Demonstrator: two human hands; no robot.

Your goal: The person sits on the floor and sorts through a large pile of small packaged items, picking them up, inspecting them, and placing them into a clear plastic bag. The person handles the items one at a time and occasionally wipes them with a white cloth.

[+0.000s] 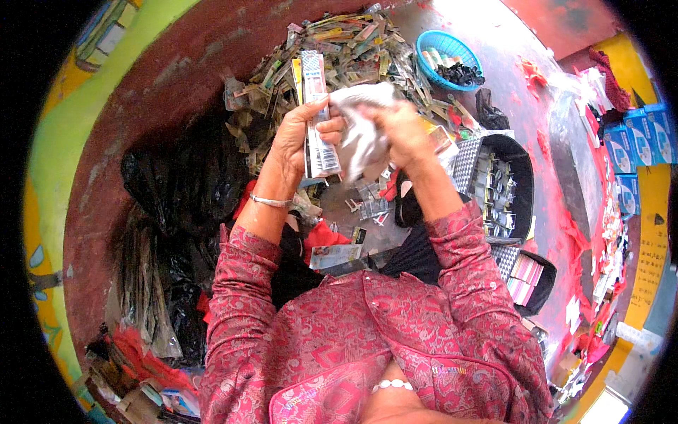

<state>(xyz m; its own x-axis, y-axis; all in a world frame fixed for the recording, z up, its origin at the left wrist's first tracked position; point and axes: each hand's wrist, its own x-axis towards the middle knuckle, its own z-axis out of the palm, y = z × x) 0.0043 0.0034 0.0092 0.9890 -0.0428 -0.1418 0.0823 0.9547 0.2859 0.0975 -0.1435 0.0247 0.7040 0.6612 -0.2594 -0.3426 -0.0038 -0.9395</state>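
Note:
My left hand [295,136] is closed around a long flat packet [323,157] with a barcode and a clear front, held upright. A second packet edge, yellow, shows beside its top. To its right, my right hand [408,133] grips a crumpled white cloth [364,141], which touches or nearly touches the packet. Both the cloth and the right fingers are smeared by motion. Beyond my hands spreads a big heap of similar long packets [367,42] on the floor.
A blue plastic basket [429,74] with black items stands at the far right. Nearer are a checked box [526,187] of small metal pieces and a smaller box [547,286] of pink-white packs. Black plastic bags [191,169] lie at left, blue boxes [639,138] at the right edge.

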